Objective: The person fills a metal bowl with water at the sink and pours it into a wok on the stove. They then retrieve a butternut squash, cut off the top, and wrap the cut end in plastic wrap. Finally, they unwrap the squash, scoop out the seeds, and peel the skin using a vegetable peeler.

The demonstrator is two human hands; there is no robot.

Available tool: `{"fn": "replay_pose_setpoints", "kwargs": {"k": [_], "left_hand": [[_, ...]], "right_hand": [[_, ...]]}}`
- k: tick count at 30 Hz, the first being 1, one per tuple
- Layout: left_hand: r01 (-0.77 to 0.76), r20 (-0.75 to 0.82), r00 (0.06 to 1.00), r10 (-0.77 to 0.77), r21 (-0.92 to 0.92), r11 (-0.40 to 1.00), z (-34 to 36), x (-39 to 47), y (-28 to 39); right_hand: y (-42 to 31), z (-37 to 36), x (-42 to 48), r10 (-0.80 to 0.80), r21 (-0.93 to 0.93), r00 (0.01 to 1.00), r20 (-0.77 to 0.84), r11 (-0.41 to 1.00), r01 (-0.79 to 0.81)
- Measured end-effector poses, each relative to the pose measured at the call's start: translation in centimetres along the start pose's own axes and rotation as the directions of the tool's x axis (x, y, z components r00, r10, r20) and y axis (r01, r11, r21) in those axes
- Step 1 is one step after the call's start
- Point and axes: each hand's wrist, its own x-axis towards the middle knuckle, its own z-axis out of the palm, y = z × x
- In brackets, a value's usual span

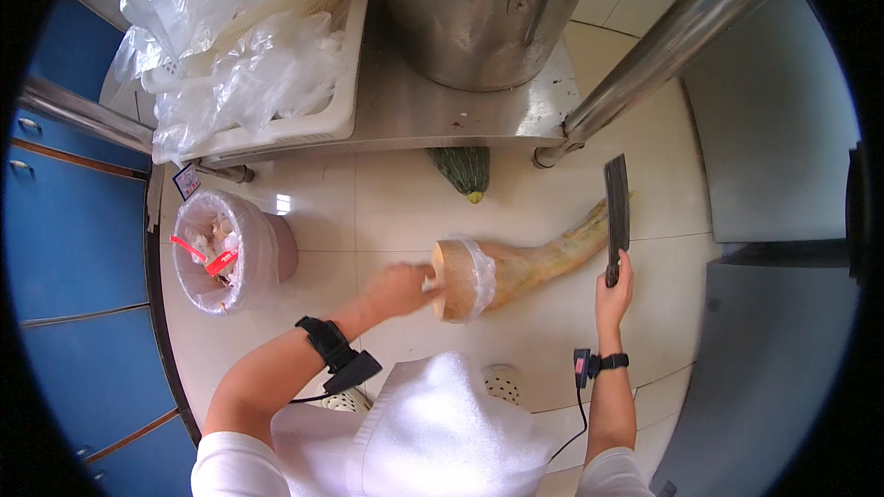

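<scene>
A long tan squash [528,269] lies on the tiled floor, its thick cut end towards the left and its curved neck reaching right. Clear plastic film [480,276] is bunched around the squash near that cut end. My left hand [402,288], blurred, is at the cut face; whether its fingers grip anything is unclear. In my right hand [615,297] is the handle of a dark-bladed cleaver [618,200]. The blade points away from me and, in this view, overlaps the tip of the squash's neck.
A dark green squash [463,172] pokes out beneath a steel shelf [456,124]. On the shelf stand a large steel pot [483,27] and a white crate [345,114] with plastic bags. A lined waste bin [283,248] stands left, near blue cabinets [83,235]. A steel leg [663,55] rises at right.
</scene>
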Motion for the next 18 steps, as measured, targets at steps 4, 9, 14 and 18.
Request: {"fn": "replay_pose_setpoints", "kwargs": {"k": [4, 9, 14, 18], "left_hand": [[-0.541, -0.433, 0.657, 0.617, 0.299, 0.786, 0.7, 2.4, 1.1], [-0.604, 0.092, 0.731, 0.676, 0.547, 0.579, -0.1, 6.3, 3.4], [-0.506, 0.220, 0.852, 0.475, 0.583, 0.636, -0.8, 4.7, 4.5], [-0.479, 0.029, 0.822, 0.569, 0.575, 0.663, 0.8, 3.4, -0.6]], "right_hand": [[0.5, -2.8, -4.3, 0.066, -0.009, 0.997, 0.030, 0.998, -0.065], [0.4, -5.8, -8.2, 0.136, 0.016, 0.983, 0.120, 0.990, -0.139], [-0.1, -7.2, -10.3, 0.095, 0.006, 0.988, 0.119, 0.995, -0.096], [-1.1, -7.3, -9.9, 0.054, 0.028, 0.988, 0.144, 0.998, -0.058]]}}
